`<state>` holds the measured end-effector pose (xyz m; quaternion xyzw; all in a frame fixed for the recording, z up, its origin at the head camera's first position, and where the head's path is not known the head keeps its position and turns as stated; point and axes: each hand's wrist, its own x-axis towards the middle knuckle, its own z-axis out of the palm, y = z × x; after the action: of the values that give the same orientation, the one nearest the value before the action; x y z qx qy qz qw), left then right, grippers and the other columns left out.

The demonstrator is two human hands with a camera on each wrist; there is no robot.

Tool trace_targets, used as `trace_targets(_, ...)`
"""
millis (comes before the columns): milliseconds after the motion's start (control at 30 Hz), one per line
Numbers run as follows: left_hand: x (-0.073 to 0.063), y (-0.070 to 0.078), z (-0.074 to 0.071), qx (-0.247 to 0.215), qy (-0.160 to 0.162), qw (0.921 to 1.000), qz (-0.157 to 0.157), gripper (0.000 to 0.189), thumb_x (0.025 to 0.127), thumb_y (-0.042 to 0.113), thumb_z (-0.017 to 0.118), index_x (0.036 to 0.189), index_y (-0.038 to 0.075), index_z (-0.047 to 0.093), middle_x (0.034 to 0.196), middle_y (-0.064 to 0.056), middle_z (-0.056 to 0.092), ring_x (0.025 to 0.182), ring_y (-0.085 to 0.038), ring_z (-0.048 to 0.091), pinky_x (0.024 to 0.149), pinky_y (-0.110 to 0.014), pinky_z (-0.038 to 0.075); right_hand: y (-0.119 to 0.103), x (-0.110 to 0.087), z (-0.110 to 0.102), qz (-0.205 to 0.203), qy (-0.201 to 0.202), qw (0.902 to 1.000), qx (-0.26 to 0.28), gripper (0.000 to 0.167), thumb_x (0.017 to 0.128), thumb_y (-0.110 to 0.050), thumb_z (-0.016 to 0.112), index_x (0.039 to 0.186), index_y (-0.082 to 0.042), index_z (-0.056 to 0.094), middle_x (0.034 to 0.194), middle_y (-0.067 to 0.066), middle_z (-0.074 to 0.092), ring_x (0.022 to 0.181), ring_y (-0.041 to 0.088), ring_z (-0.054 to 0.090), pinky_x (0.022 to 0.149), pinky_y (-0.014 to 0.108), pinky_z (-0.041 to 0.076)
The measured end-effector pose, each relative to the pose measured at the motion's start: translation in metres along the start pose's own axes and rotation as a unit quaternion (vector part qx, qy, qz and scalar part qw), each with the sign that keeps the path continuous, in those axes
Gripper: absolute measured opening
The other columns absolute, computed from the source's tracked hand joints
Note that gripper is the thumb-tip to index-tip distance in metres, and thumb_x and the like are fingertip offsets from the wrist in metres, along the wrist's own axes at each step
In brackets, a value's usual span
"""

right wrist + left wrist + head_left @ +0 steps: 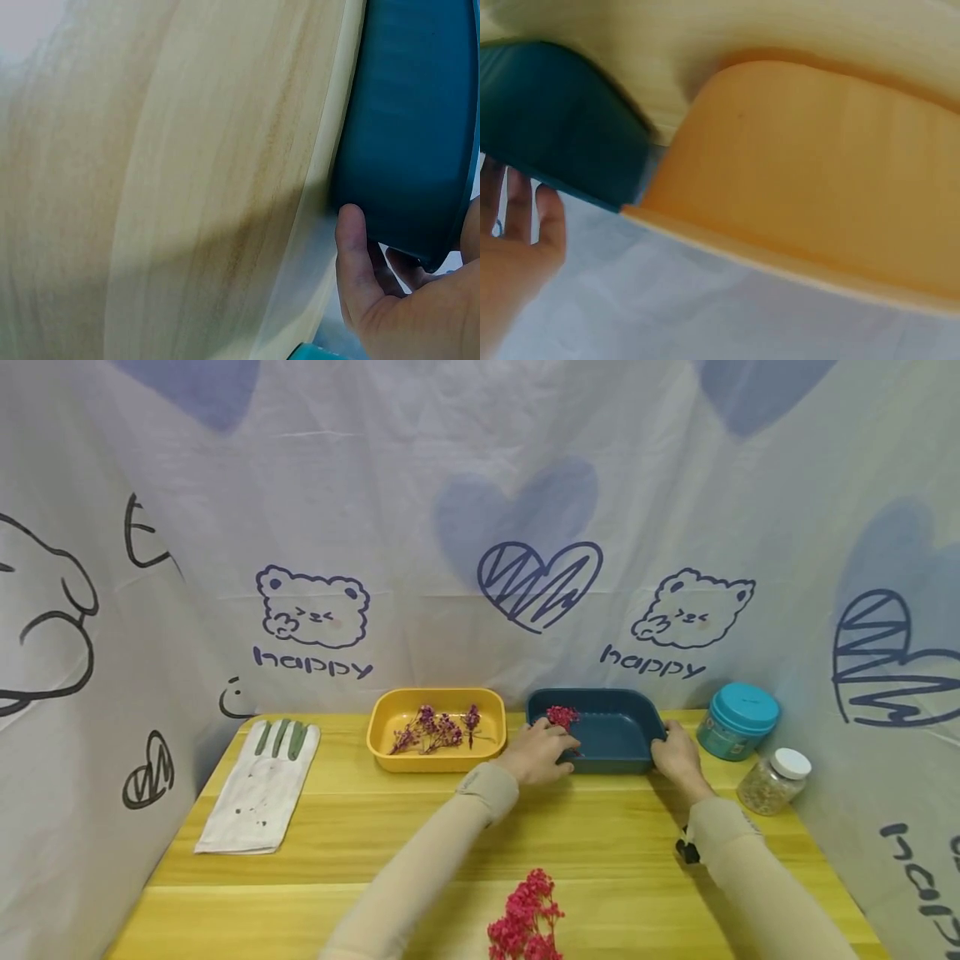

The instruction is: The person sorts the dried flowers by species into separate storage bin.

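The dark blue tray (611, 767) stands at the back of the table, a pink dried-flower sprig (562, 717) inside its left end. My right hand (678, 760) grips the tray's right end; in the right wrist view the thumb (350, 225) lies against the tray's outer wall. Over the front left rim reaches my left hand (536, 752), its fingers spread beside the sprig's stem. In the left wrist view, several fingers (551, 210) of that hand meet the tray's rim, some tips hidden behind it. A second pink sprig (525, 918) lies near the table's front edge.
Left of the blue tray sits a yellow tray (437, 764) with purple dried flowers (427, 731). A white glove (255, 793) with green strips lies farther left. At right stand a turquoise jar (738, 722) and a white-lidded clear jar (774, 782). A printed curtain (420, 527) hangs behind.
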<state>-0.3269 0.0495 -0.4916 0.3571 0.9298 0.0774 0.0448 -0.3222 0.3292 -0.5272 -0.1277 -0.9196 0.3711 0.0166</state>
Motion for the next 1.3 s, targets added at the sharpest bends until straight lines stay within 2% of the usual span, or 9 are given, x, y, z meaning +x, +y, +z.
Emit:
trace_targets(167,-0.006,-0.013,0.000,-0.015,0.043,0.9989,0.011,0.043,0.106,0.036,0.064,0.147,0.026,0.061,0.148,0.001,0.061,0.124,-0.021,0.053,0.107,-0.040,0.050,-0.001,-0.001,0.001,-0.006,-0.002,1.0000,-0.003,0.056,0.101,-0.010,0.037,0.152,0.012,0.038,0.144,0.042,0.052,0.109,0.050,0.067,0.057,0.030,0.062)
trace_targets(300,-0.017,-0.022,-0.012,-0.026,0.081,0.9962,0.019,0.042,0.106,0.034,0.064,0.147,0.026,0.061,0.145,-0.001,0.062,0.123,-0.022,0.055,0.106,-0.039,0.051,-0.004,-0.004,-0.001,-0.006,-0.003,1.0000,-0.001,0.053,0.102,-0.010,0.038,0.150,0.012,0.039,0.143,0.042,0.052,0.096,0.047,0.071,0.057,0.031,0.062)
trace_targets(500,-0.048,-0.028,-0.030,-0.069,0.095,0.9929,0.021,0.049,0.106,0.036,0.064,0.152,0.024,0.055,0.148,-0.002,0.060,0.132,-0.025,0.056,0.113,-0.044,0.051,-0.006,-0.004,-0.003,0.003,-0.010,0.9999,0.001,0.055,0.103,-0.010,0.037,0.154,0.011,0.035,0.148,0.041,0.048,0.104,0.047,0.069,0.060,0.031,0.062)
trace_targets(700,-0.083,-0.018,-0.028,-0.146,0.040,0.9872,0.049,0.054,0.104,0.039,0.065,0.155,0.025,0.052,0.156,-0.005,0.055,0.145,-0.027,0.050,0.124,-0.048,0.045,-0.005,-0.003,-0.002,0.000,-0.015,0.9999,-0.001,0.057,0.103,-0.011,0.036,0.155,0.012,0.034,0.148,0.042,0.048,0.114,0.051,0.066,0.062,0.031,0.063)
trace_targets(833,-0.102,-0.002,-0.019,-0.159,-0.019,0.9823,0.097,0.052,0.104,0.043,0.064,0.152,0.024,0.055,0.154,-0.003,0.055,0.145,-0.024,0.051,0.126,-0.043,0.043,-0.004,-0.003,-0.001,-0.002,-0.016,0.9998,0.006,0.056,0.103,-0.011,0.035,0.154,0.013,0.034,0.148,0.042,0.047,0.116,0.053,0.065,0.061,0.032,0.064)
trace_targets(967,-0.116,0.014,-0.012,-0.179,-0.076,0.9710,0.139,0.049,0.104,0.042,0.066,0.149,0.025,0.058,0.151,-0.001,0.056,0.141,-0.019,0.053,0.124,-0.036,0.044,-0.004,-0.003,-0.001,-0.004,-0.017,0.9998,0.009,0.056,0.103,-0.010,0.035,0.153,0.013,0.035,0.147,0.043,0.048,0.115,0.053,0.065,0.060,0.031,0.064)
trace_targets(1033,-0.123,0.020,-0.010,-0.184,-0.097,0.9652,0.159,0.045,0.103,0.041,0.067,0.145,0.026,0.060,0.144,-0.001,0.058,0.135,-0.017,0.056,0.118,-0.029,0.047,-0.003,-0.003,0.000,-0.006,-0.015,0.9998,0.008,0.055,0.102,-0.010,0.036,0.152,0.013,0.036,0.146,0.043,0.049,0.114,0.052,0.066,0.059,0.031,0.064)
trace_targets(1133,-0.134,0.026,-0.008,-0.177,-0.119,0.9595,0.185,0.037,0.101,0.043,0.071,0.133,0.026,0.066,0.127,0.000,0.062,0.116,-0.010,0.059,0.100,-0.017,0.050,-0.004,-0.004,0.000,-0.007,-0.013,0.9999,0.005,0.054,0.102,-0.010,0.036,0.152,0.013,0.037,0.145,0.042,0.050,0.112,0.052,0.066,0.059,0.031,0.063)
trace_targets(1300,-0.152,0.031,-0.006,-0.154,-0.141,0.9586,0.193,0.031,0.096,0.046,0.076,0.113,0.022,0.064,0.104,0.005,0.060,0.089,0.000,0.048,0.074,-0.010,0.042,-0.004,-0.003,0.000,-0.002,-0.013,0.9999,0.010,0.055,0.103,-0.010,0.035,0.153,0.012,0.036,0.146,0.042,0.049,0.110,0.050,0.067,0.060,0.030,0.063)
